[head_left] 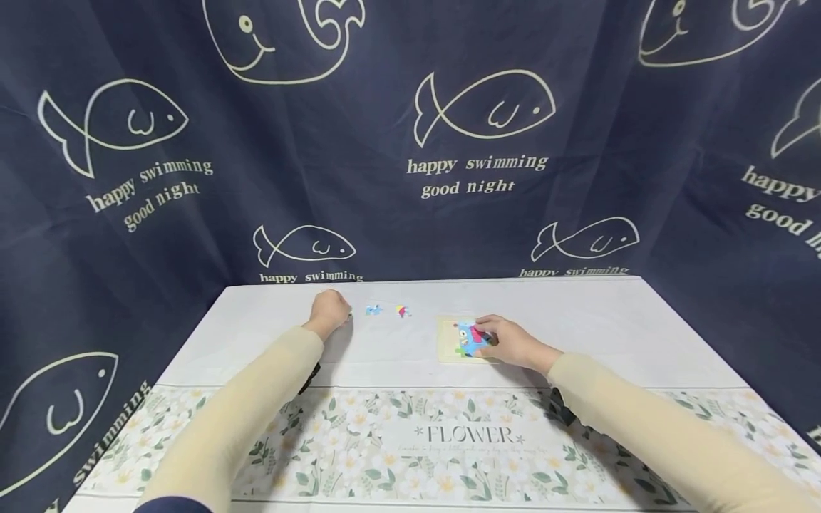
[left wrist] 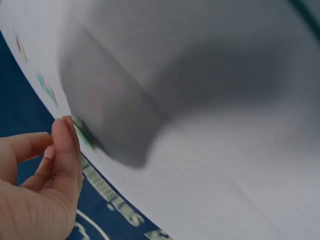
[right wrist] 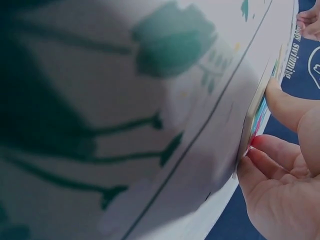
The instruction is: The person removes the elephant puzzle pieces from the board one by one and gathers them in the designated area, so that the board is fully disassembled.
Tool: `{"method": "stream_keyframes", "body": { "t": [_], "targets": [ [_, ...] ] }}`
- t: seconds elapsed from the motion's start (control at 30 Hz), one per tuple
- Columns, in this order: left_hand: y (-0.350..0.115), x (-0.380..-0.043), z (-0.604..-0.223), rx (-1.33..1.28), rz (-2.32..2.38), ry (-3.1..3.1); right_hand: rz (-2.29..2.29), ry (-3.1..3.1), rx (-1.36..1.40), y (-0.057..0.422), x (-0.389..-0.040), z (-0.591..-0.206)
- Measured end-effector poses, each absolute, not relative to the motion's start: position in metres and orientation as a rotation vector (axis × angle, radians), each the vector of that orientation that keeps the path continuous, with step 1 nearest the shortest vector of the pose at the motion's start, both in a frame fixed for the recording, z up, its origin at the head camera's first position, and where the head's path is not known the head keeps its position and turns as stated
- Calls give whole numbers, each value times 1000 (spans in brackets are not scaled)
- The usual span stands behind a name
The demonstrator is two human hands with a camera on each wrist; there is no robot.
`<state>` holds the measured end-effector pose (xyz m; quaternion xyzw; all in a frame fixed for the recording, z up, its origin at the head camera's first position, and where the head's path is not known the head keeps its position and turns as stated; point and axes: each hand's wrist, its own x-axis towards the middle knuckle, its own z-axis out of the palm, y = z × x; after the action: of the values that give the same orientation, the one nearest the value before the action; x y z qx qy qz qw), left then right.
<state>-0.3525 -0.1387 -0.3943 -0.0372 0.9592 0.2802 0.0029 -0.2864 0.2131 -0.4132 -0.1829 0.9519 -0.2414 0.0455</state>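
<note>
My left hand (head_left: pixel 330 311) is at the table's far left. Its fingers stand close together in the left wrist view, beside a small green-edged puzzle piece (left wrist: pixel 84 134); whether they touch it is unclear. My right hand (head_left: pixel 513 343) holds the right part of a pale jigsaw puzzle board (head_left: pixel 444 353). Thumb and bent fingers straddle the blue and red picture pieces (head_left: pixel 468 338), and the palm hides the board's right edge. A blue piece (head_left: pixel 373 310) and a red and yellow piece (head_left: pixel 402 311) lie loose between the hands.
A white table cover (head_left: pixel 398 363) with a printed flower band (head_left: pixel 359 442) lies under everything. Behind the table's far edge hangs a dark blue curtain (head_left: pixel 385 214) with white fish drawings.
</note>
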Motion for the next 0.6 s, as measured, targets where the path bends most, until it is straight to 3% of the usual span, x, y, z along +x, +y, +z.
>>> {"method": "stream_keyframes", "body": {
  "t": [0.4, 0.6],
  "targets": [
    [-85, -339, -399, 245, 1009, 2915, -715, 2921, -538, 213, -285, -412],
    [-74, -336, -399, 229, 1073, 2850, -697, 2925, -543, 213, -286, -413]
  ]
}}
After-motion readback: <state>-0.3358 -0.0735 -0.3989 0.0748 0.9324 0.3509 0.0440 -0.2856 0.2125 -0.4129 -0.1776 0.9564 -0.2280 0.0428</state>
